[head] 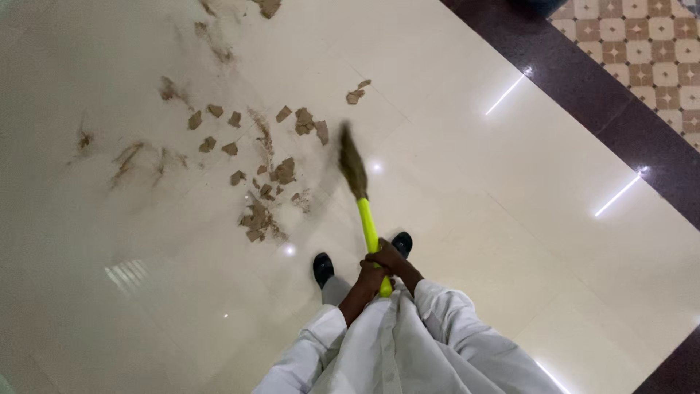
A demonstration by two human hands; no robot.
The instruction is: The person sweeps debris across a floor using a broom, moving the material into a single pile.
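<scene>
Both my hands grip the bright yellow handle of a broom (367, 222). My right hand (386, 257) sits higher on the handle; my left hand (370, 279) is just below it, near the handle's end. The broom's brown bristle head (352, 166) is blurred and hangs just right of a scatter of brown cardboard scraps (259, 182) and dirt smears on the glossy cream floor (474, 168). My two black shoes (323, 268) show beside the handle, and white sleeves cover my forearms.
More scraps lie farther off (356, 95) and at the top edge (268, 7). A dark tile border (583, 87) runs diagonally at the upper right, with patterned tiles (642, 44) beyond it. Ceiling lights reflect on the floor.
</scene>
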